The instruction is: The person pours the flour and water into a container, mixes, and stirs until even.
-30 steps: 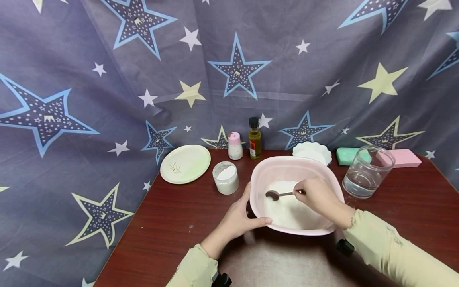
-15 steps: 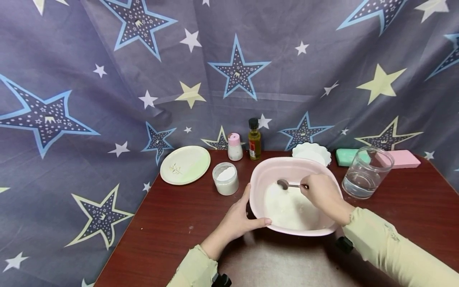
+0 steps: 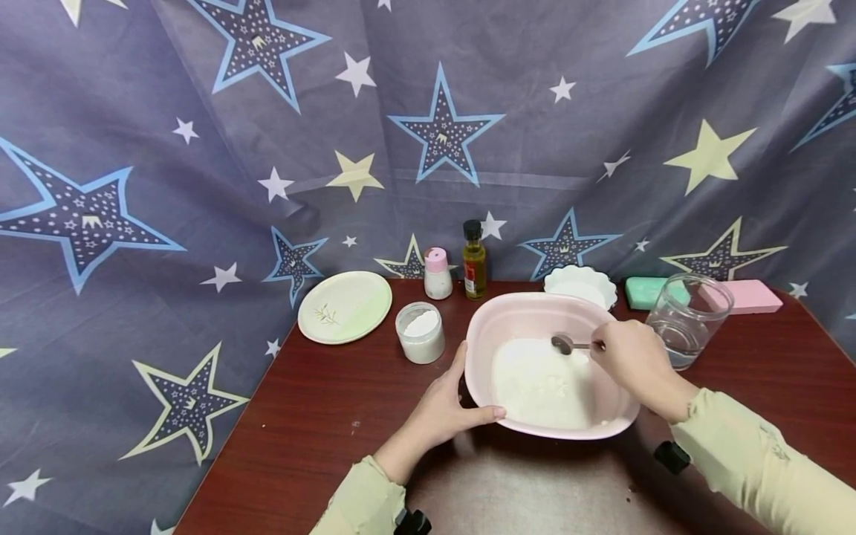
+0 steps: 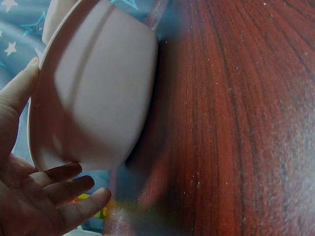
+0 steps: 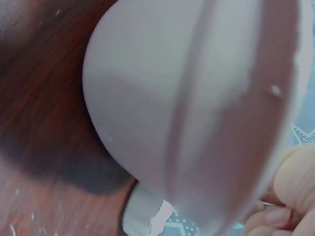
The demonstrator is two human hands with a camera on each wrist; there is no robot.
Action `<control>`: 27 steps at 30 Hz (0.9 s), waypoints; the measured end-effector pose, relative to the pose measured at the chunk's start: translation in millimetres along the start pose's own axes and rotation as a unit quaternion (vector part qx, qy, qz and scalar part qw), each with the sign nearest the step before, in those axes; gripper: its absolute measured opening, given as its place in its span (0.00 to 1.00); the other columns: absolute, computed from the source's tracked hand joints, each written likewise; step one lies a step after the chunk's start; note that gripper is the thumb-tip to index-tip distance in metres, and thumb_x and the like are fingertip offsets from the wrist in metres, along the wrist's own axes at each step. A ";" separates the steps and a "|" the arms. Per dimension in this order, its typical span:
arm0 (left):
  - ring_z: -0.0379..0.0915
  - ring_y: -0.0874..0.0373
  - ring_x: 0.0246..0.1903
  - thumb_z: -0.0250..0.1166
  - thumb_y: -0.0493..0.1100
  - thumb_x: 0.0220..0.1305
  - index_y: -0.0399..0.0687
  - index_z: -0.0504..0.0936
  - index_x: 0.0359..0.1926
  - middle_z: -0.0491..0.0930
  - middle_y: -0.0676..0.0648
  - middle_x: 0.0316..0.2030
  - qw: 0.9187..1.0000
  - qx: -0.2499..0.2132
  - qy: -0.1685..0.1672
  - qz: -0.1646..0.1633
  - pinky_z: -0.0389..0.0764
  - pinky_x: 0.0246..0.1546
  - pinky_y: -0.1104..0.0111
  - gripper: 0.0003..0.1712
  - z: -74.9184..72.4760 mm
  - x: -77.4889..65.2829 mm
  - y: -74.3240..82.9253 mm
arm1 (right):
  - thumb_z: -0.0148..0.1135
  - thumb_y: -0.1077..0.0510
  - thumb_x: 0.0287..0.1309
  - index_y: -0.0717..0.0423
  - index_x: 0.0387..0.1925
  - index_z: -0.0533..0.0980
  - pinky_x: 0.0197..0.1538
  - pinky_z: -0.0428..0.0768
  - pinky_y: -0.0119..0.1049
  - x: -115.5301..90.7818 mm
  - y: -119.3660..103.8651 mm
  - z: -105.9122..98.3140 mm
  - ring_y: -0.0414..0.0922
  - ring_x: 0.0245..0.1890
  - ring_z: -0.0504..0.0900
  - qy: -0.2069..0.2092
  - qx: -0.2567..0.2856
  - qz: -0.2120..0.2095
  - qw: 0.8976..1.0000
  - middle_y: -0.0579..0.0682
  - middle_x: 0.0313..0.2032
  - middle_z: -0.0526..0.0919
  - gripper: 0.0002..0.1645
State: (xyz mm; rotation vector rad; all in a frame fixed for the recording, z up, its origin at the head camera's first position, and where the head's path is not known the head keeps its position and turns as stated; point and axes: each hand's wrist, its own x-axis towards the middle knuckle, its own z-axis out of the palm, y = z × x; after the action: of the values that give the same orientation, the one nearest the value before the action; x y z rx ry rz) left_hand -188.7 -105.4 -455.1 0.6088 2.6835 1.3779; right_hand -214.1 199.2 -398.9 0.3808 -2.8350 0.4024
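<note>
My left hand (image 3: pixel 438 409) holds the near left corner of a pink plastic basin (image 3: pixel 618 425), thumb at the front rim, straight fingers along the left side. In the left wrist view those fingers (image 4: pixel 64 189) are spread against the basin's outer wall (image 4: pixel 106 88). White powder (image 3: pixel 538 390) with a few small clumps covers the basin floor. Over the basin's right side, my right hand (image 3: pixel 635 360) grips a dark spoon (image 3: pixel 563 343) by its handle, its bowl close above the powder. The right wrist view catches only part of that hand (image 5: pixel 290 191), beside the basin wall.
Left of the basin stand a jar of white powder (image 3: pixel 421 334) and a plate (image 3: pixel 344 306). Behind are a pink-capped shaker (image 3: pixel 438 275), an oil bottle (image 3: pixel 475 260) and a scalloped white dish (image 3: pixel 580 284). A glass of water (image 3: pixel 689 319) and green and pink blocks (image 3: pixel 752 296) stand right.
My right hand has moved the spoon rightward across the basin, from the left of the powder toward the right wall. The left hand and basin have stayed put.
</note>
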 end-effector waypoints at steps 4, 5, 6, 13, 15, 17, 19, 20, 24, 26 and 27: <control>0.66 0.53 0.62 0.77 0.60 0.46 0.49 0.46 0.78 0.58 0.43 0.72 1.000 -0.004 0.000 0.001 0.69 0.60 0.55 0.67 0.0 0.4 -0.2 | 0.64 0.67 0.44 0.49 0.14 0.76 0.17 0.66 0.44 -4.4 1.5 -7.7 0.48 0.16 0.70 -0.006 -0.010 0.002 1.000 0.44 0.14 0.71 0.13; 0.66 0.53 0.62 0.77 0.60 0.46 0.49 0.46 0.78 0.58 0.43 0.72 1.000 -0.004 0.000 0.001 0.69 0.59 0.55 0.67 0.0 0.4 -0.2 | 0.64 0.68 0.44 0.49 0.13 0.75 0.17 0.66 0.43 -5.6 1.3 -9.1 0.47 0.16 0.69 -0.007 -0.014 0.002 1.000 0.44 0.13 0.70 0.13; 0.66 0.53 0.62 0.77 0.60 0.46 0.48 0.46 0.78 0.58 0.43 0.72 1.000 -0.005 0.000 0.000 0.69 0.60 0.55 0.67 0.1 0.4 -0.2 | 0.64 0.68 0.43 0.49 0.13 0.74 0.17 0.66 0.43 -6.9 0.8 -10.4 0.47 0.16 0.69 -0.008 -0.016 0.001 1.000 0.43 0.13 0.70 0.14; 0.63 0.53 0.65 0.77 0.61 0.45 0.48 0.46 0.78 0.56 0.43 0.72 1.000 -0.003 -0.001 -0.001 0.66 0.62 0.55 0.67 0.6 1.0 -1.3 | 0.66 0.68 0.41 0.47 0.10 0.71 0.17 0.67 0.44 -15.1 -5.6 -17.4 0.45 0.16 0.69 -0.022 -0.041 -0.018 0.999 0.42 0.12 0.69 0.17; 0.63 0.53 0.65 0.77 0.61 0.46 0.48 0.46 0.78 0.56 0.43 0.72 1.000 -0.004 -0.001 0.000 0.66 0.62 0.55 0.67 0.7 0.8 -1.6 | 0.66 0.68 0.39 0.47 0.10 0.70 0.17 0.66 0.43 -17.4 -7.8 -19.7 0.44 0.16 0.68 -0.027 -0.045 -0.026 0.998 0.41 0.12 0.69 0.18; 0.63 0.53 0.65 0.77 0.61 0.46 0.48 0.46 0.78 0.56 0.43 0.72 1.000 -0.006 -0.001 0.001 0.66 0.62 0.55 0.68 0.8 0.7 -2.1 | 0.67 0.68 0.38 0.47 0.10 0.70 0.18 0.66 0.42 -19.5 -9.4 -22.4 0.44 0.16 0.68 -0.034 -0.046 -0.032 0.998 0.41 0.12 0.69 0.18; 0.62 0.53 0.65 0.77 0.61 0.46 0.47 0.45 0.77 0.57 0.43 0.72 1.000 -0.007 0.000 0.002 0.66 0.62 0.55 0.68 1.0 0.6 -2.7 | 0.67 0.68 0.37 0.47 0.10 0.70 0.19 0.66 0.42 -21.4 -10.5 -25.2 0.43 0.16 0.67 -0.046 -0.042 -0.035 0.997 0.41 0.13 0.70 0.18; 0.62 0.53 0.65 0.77 0.61 0.46 0.47 0.45 0.77 0.57 0.43 0.72 1.000 -0.007 0.000 0.002 0.66 0.63 0.55 0.68 1.0 0.4 -2.7 | 0.67 0.68 0.37 0.47 0.10 0.71 0.19 0.67 0.41 -22.1 -10.6 -26.4 0.43 0.16 0.67 -0.052 -0.040 -0.037 0.997 0.41 0.13 0.70 0.17; 0.61 0.53 0.66 0.77 0.62 0.45 0.47 0.45 0.77 0.56 0.44 0.73 1.000 -0.008 0.001 0.003 0.65 0.63 0.54 0.68 1.0 0.2 -3.1 | 0.64 0.68 0.37 0.45 0.09 0.71 0.20 0.66 0.39 -24.5 -8.7 -31.8 0.42 0.17 0.65 -0.074 -0.031 -0.046 0.996 0.39 0.12 0.68 0.17; 0.60 0.54 0.66 0.77 0.61 0.45 0.48 0.45 0.78 0.55 0.44 0.73 1.000 -0.010 0.000 0.003 0.65 0.64 0.55 0.68 0.8 0.3 -3.1 | 0.62 0.68 0.36 0.44 0.08 0.70 0.21 0.65 0.38 -25.6 -6.6 -34.7 0.40 0.16 0.64 -0.084 -0.024 -0.053 0.995 0.38 0.12 0.66 0.18; 0.60 0.54 0.66 0.77 0.61 0.45 0.48 0.45 0.78 0.55 0.44 0.73 1.000 -0.011 -0.001 0.003 0.64 0.64 0.55 0.68 0.8 0.3 -3.3 | 0.62 0.68 0.36 0.43 0.08 0.69 0.22 0.65 0.37 -26.2 -5.5 -36.1 0.39 0.16 0.64 -0.088 -0.018 -0.059 0.994 0.38 0.12 0.66 0.18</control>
State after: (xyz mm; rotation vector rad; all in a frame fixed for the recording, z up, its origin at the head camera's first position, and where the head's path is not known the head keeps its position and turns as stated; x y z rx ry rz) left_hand -189.9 -106.5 -458.2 0.6164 2.6639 1.4053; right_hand -180.4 210.8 -371.4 0.5994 -2.9653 0.3071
